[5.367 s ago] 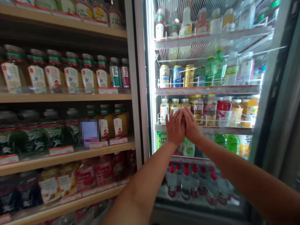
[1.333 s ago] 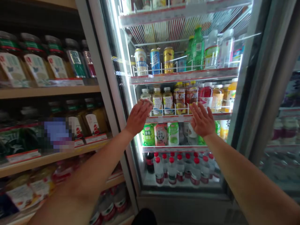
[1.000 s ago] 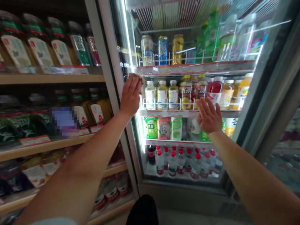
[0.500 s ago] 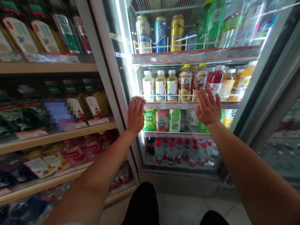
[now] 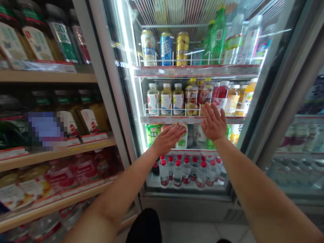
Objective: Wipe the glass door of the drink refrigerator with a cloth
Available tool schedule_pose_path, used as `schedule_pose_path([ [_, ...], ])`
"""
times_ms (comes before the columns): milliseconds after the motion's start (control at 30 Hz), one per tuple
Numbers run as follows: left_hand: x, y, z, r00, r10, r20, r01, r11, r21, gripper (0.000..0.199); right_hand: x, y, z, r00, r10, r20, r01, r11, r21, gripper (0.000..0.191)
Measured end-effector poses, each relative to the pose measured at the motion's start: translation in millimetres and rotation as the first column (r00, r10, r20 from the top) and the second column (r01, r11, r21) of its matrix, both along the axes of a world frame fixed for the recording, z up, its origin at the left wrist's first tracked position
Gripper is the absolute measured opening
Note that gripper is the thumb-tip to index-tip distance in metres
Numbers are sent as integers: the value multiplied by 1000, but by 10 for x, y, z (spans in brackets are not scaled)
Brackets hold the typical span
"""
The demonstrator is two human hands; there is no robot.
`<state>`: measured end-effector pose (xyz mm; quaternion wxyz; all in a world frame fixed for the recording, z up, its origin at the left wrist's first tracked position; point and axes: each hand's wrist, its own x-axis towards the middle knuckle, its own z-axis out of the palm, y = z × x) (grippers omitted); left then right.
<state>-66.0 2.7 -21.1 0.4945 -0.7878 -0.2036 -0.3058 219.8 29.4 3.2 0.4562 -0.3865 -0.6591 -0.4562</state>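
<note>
In front of a lit drinks fridge (image 5: 162, 119), both my arms reach forward. My left hand (image 5: 169, 138) is stretched out with its fingers pointing right, overlapping the lower shelf with a green carton-like drink (image 5: 153, 135) beside it. My right hand (image 5: 214, 122) is raised with its fingers spread and holds nothing. It covers part of the shelf edge below the red drink bottle (image 5: 222, 94). Pale tea bottles (image 5: 166, 99) and brown iced tea bottles (image 5: 191, 96) stand on the middle shelf. I cannot tell whether either hand touches the fridge glass.
Wooden shelves (image 5: 50, 76) with bottled drinks stand at the left. Cans (image 5: 166, 49) and green bottles (image 5: 217, 37) fill the upper fridge shelf, and red-capped water bottles (image 5: 178, 173) the bottom. A grey fridge frame (image 5: 280, 91) runs along the right. My knee (image 5: 146, 226) shows below.
My left hand has moved right, from the fridge's left edge to across the lower shelf, its fingers now straighter. My right hand stays raised and spread. The view has shifted slightly.
</note>
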Motion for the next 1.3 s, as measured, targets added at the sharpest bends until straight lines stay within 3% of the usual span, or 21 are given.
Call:
schedule_pose_path([
  [33, 10, 8, 55, 1000, 6, 8, -6, 1000, 2, 59, 1, 4, -2, 1000, 6, 4, -6, 1000, 1, 65],
  [100, 33, 40, 186, 971, 38, 235, -46, 999, 30, 60, 3, 11, -4, 1000, 14, 5, -14, 1000, -8, 66],
  [200, 162, 72, 239, 856, 63, 513, -90, 996, 28, 63, 3, 13, 1, 1000, 11, -7, -11, 1000, -23, 66],
  [267, 288, 57, 159, 913, 58, 403, -60, 998, -6, 66, 0, 7, 8, 1000, 12, -10, -13, 1000, -24, 64],
  [333, 371, 28, 101, 990, 32, 138, -27, 999, -41, 66, -3, -2, 15, 1000, 6, -10, -6, 1000, -28, 62],
  [400, 376, 14, 160, 999, 40, 27, -39, 999, -33, 64, -4, -11, 21, 1000, -6, -11, 6, 999, -44, 61],
  [533, 293, 45, 434, 910, 109, 401, -125, 992, 14, 59, 0, -22, 31, 1000, 12, -14, -13, 996, -89, 63],
  [600, 297, 46, 423, 866, 99, 491, -130, 991, 29, 60, 1, -23, 35, 1000, 19, -19, -21, 995, -99, 64],
  [633, 307, 37, 368, 889, 83, 450, -114, 993, 43, 61, 1, -22, 36, 1000, 19, -19, -21, 995, -99, 63],
  [700, 307, 8, 235, 981, 37, 191, -47, 998, 47, 63, 0, -19, 36, 1000, 15, -17, -16, 996, -90, 62],
  [767, 241, -10, 198, 997, 0, -80, 1, 1000, 18, 63, -1, -11, 32, 1000, 20, -13, -21, 997, -75, 62],
  [800, 181, -8, 244, 993, 0, -119, 2, 1000, 15, 62, -2, -7, 29, 1000, 28, -8, -28, 998, -61, 62],
  [867, 39, 17, 438, 999, 43, 30, -44, 998, 40, 58, -1, -1, 25, 999, 41, 0, -41, 999, -31, 63],
  [967, -95, 58, 694, 929, 94, 359, -131, 988, 81, 58, 1, -3, 24, 999, 41, -3, -41, 998, -38, 64],
  [1033, -85, 44, 651, 913, 88, 399, -136, 986, 95, 60, 3, -8, 25, 999, 29, -14, -30, 997, -71, 63],
  [1067, -65, 21, 564, 938, 79, 337, -120, 988, 100, 60, 4, -10, 25, 1000, 23, -14, -24, 997, -76, 62],
  [1133, -48, -42, 343, 998, 59, 37, -62, 995, 79, 59, 5, -10, 23, 1000, 15, -7, -15, 999, -51, 62],
  [1167, -68, -69, 249, 988, 48, -148, -44, 998, 37, 58, 5, -8, 21, 1000, 8, -5, -9, 1000, -30, 61],
  [1200, -114, -87, 185, 976, 40, -215, -38, 999, 14, 56, 4, -6, 19, 1000, 2, 0, -2, 1000, -11, 61],
  [1233, -182, -93, 155, 975, 44, -220, -45, 999, -2, 57, 3, -5, 17, 1000, -6, 5, 6, 1000, 3, 61],
  [1300, -356, -79, 176, 996, 82, -31, -82, 997, 7, 60, 0, -5, 15, 1000, -23, 9, 23, 1000, 18, 62],
])
